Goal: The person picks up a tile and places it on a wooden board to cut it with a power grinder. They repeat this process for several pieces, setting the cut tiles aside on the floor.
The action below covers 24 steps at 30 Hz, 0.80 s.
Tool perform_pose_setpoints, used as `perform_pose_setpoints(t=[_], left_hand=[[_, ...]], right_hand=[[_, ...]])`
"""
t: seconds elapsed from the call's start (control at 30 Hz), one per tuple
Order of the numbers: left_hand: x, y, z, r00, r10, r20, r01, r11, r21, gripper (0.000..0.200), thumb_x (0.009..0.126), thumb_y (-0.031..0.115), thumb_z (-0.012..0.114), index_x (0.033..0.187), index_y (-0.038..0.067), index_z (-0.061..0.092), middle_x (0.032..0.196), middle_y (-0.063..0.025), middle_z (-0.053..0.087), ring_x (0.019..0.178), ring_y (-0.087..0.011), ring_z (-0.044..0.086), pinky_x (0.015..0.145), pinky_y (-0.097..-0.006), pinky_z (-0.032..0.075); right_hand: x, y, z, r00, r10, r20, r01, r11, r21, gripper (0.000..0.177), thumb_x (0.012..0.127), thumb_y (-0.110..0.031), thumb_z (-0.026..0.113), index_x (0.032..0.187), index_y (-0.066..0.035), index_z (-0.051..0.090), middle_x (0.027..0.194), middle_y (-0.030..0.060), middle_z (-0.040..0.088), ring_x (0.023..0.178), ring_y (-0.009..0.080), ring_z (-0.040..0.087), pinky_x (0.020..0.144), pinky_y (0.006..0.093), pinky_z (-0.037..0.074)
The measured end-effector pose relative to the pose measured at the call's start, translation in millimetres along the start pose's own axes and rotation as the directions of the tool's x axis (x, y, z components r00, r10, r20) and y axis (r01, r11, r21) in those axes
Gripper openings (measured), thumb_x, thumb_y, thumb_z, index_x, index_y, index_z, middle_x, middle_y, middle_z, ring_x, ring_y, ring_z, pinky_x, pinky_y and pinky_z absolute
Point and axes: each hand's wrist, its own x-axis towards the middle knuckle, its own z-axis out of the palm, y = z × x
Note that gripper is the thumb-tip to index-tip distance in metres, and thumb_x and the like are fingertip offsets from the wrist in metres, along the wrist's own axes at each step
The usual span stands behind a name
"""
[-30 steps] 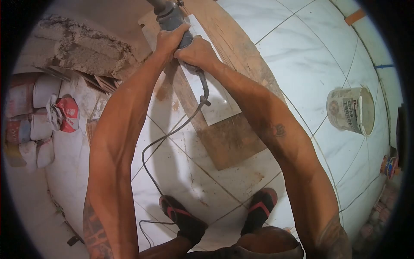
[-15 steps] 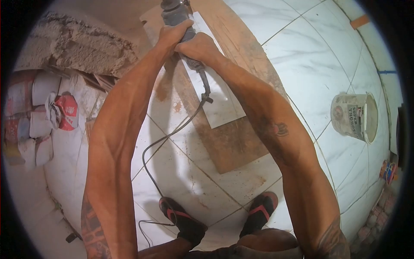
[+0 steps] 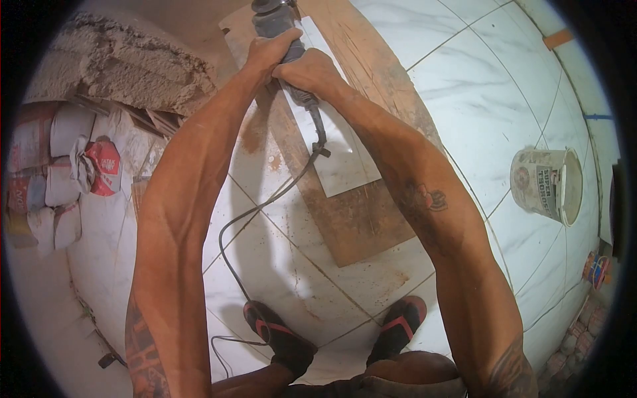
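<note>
Both hands are closed around the dark body of a corded angle grinder (image 3: pixel 273 25) near the top of the view. My left hand (image 3: pixel 273 52) grips it nearer the head, and my right hand (image 3: pixel 308 70) wraps the body just behind. The grinder's head is partly cut off by the upper edge. Under the tool lies a long white tile (image 3: pixel 345 167), resting on a dusty wooden board (image 3: pixel 365 225). From the grinder's rear a black cord (image 3: pixel 265 202) hangs down and trails across the floor toward my feet.
A used plastic bucket (image 3: pixel 534 182) lies on the tiled floor (image 3: pixel 464 93) at right. Along the left are a mound of sandy material (image 3: pixel 126 63) and several sacks (image 3: pixel 66 139), one of them red. My sandalled feet (image 3: pixel 282 335) stand near the cord.
</note>
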Motion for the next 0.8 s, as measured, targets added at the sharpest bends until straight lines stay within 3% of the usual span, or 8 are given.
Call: perform_pose_setpoints(t=[0.1,0.2,0.8], left_hand=[[-4,3,0,1.000,-0.010,-0.005,0.010,1.000,0.004,0.064,0.077,0.048,0.080,0.108,-0.006,0.072,0.101,-0.0145,0.073,0.087,-0.0198,0.070,0.078,-0.0318,0.055],[0,2,1,1.000,-0.028,0.001,0.028,0.998,-0.062,0.057,0.074,0.038,0.081,0.105,-0.009,0.071,0.099,-0.0157,0.074,0.085,-0.0219,0.072,0.076,-0.0347,0.057],[-2,4,1,1.000,-0.018,-0.001,0.018,1.000,-0.015,0.057,0.075,0.038,0.081,0.106,-0.008,0.071,0.100,-0.0163,0.074,0.085,-0.0221,0.072,0.075,-0.0347,0.057]], right_hand=[[0,0,0,1.000,-0.001,-0.003,0.001,1.000,0.008,0.065,0.065,-0.043,0.077,0.097,0.014,0.071,0.096,0.0254,0.073,0.090,0.0347,0.072,0.079,0.0377,0.055],[-2,0,-2,1.000,-0.003,0.002,0.003,1.000,0.006,0.066,0.065,-0.043,0.077,0.097,0.014,0.071,0.096,0.0259,0.073,0.091,0.0350,0.072,0.080,0.0379,0.055],[1,2,0,1.000,0.013,0.010,-0.013,0.999,-0.031,0.066,0.066,-0.044,0.075,0.096,0.014,0.071,0.096,0.0253,0.073,0.090,0.0335,0.072,0.078,0.0367,0.055]])
